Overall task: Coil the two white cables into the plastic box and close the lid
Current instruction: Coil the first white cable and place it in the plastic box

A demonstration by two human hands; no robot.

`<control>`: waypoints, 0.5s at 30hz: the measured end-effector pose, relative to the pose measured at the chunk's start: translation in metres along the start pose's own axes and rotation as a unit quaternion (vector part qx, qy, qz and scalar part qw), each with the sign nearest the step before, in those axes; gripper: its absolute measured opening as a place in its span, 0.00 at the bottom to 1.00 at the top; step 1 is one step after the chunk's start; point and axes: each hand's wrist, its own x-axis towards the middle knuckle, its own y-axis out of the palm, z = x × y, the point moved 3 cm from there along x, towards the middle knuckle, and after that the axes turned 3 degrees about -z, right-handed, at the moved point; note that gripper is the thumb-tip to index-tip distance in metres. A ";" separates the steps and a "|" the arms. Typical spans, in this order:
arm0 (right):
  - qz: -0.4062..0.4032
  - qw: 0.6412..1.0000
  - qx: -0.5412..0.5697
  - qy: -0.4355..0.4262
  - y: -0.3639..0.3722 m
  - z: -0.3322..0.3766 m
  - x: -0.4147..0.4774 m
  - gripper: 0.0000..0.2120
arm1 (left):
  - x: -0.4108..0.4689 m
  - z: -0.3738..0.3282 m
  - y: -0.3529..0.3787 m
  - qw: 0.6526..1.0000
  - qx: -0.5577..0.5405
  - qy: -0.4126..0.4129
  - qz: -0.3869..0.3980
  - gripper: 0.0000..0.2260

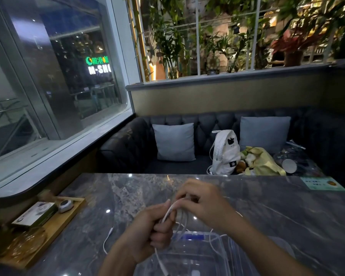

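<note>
My left hand [147, 234] grips a bundle of looped white cable [170, 211] above the near edge of the grey marble table [127, 196]. My right hand [203, 204] pinches the top of the same loops, just right of the left hand. Loose cable trails down into the clear plastic box [223, 248], which stands open directly under my hands. A second white cable end [108, 239] lies on the table left of the box. Another thin strand [239, 214] curves out to the right of my right hand. The box's lid is not clear to see.
A wooden tray [56, 230] with a small box, a grey round gadget and a glass dish sits at the table's left edge. A green card [319, 183] lies at the far right. Beyond the table a dark sofa [127, 148] holds cushions, a white backpack and bags.
</note>
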 end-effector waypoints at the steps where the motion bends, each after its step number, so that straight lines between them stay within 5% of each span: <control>1: 0.007 1.000 0.022 0.018 0.001 -0.001 0.000 0.07 | 0.000 0.000 -0.001 1.000 -0.014 -0.005 0.009 0.15; 5: 0.092 0.983 0.120 0.103 0.010 -0.007 0.001 0.06 | -0.001 0.001 -0.003 1.000 -0.005 -0.004 0.001 0.16; 11: 0.081 0.971 0.172 0.148 0.016 -0.014 0.002 0.03 | 0.004 0.001 -0.003 0.989 -0.016 0.075 -0.123 0.16; 15: 0.093 0.967 0.168 0.169 0.019 -0.017 -0.002 0.08 | 0.005 -0.001 -0.004 0.987 -0.011 0.093 -0.128 0.14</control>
